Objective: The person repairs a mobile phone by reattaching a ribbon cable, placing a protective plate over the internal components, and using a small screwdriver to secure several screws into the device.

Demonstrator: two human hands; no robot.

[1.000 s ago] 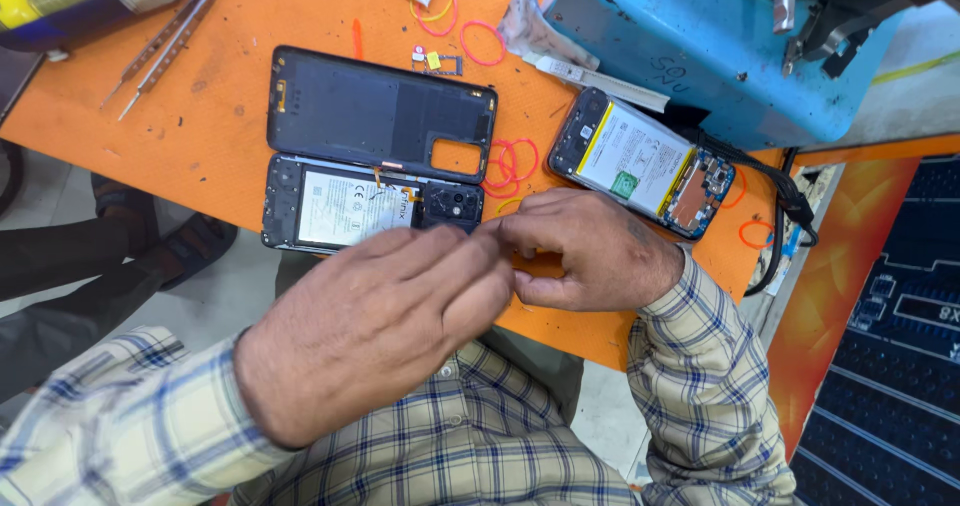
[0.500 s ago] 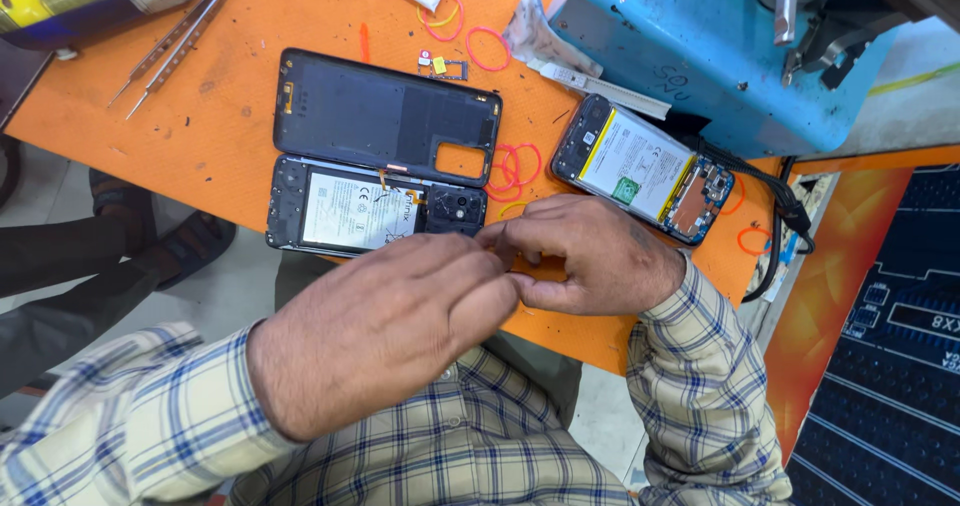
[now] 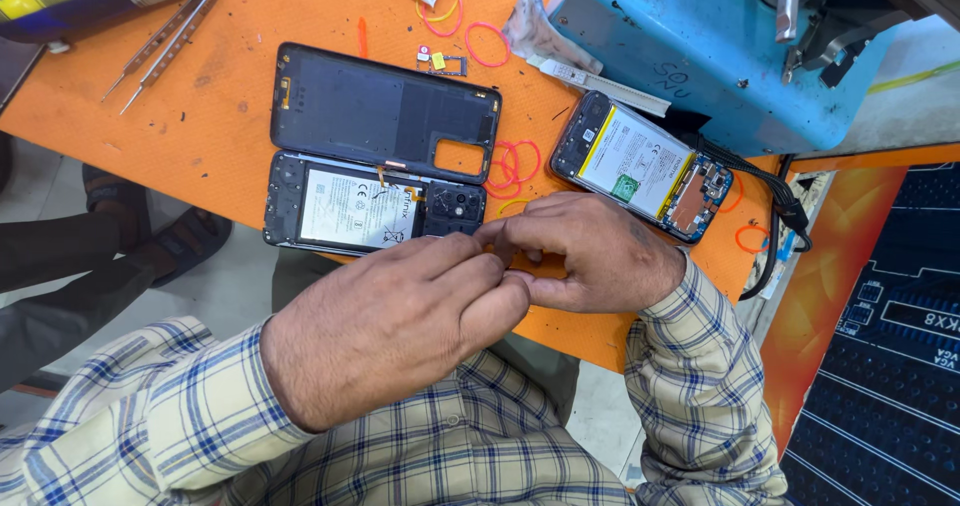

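The left hand (image 3: 390, 331) and the right hand (image 3: 590, 251) meet at the near edge of the orange table (image 3: 200, 136). Their fingers (image 3: 500, 231) are bent close together, pinching something too small to tell. At 11 o'clock from the hands lies an open phone (image 3: 370, 206), with its black back cover (image 3: 385, 111) just above it. A second open phone (image 3: 640, 166) lies at 1 o'clock, and red rubber bands (image 3: 512, 164) lie between the phones.

Back cover (image 3: 385, 111) behind opened phone (image 3: 370, 206)

Orange mat (image 3: 200, 136) bears two opened phones (image 3: 375, 204) (image 3: 640, 166), tweezers (image 3: 165, 36), rubber bands (image 3: 512, 164).
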